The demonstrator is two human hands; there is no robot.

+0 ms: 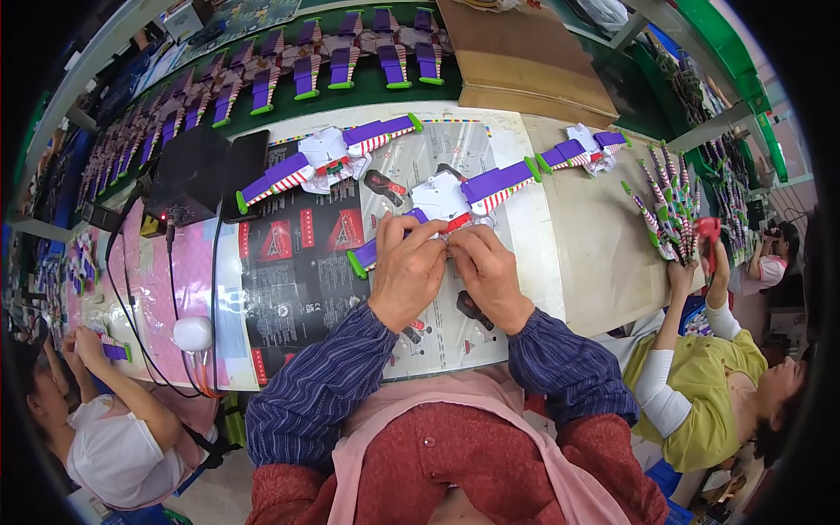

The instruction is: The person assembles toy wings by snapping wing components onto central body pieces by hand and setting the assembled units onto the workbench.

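A white-and-purple winged toy (pixel 455 199) is being gripped by the left hand (pixel 407 267) and the right hand (pixel 487 269). It is being held just above the bench (pixel 586 236).

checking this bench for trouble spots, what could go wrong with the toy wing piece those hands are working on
1. Both hands, left hand and right hand, pinch the middle of the toy wing piece; its thin purple wings stick out unsupported and might flex or snap if pressed hard.
2. A second wing piece lies close behind; a slip could knock it.
3. A co-worker's bundle of striped parts sits near the table edge and may crowd the right side.
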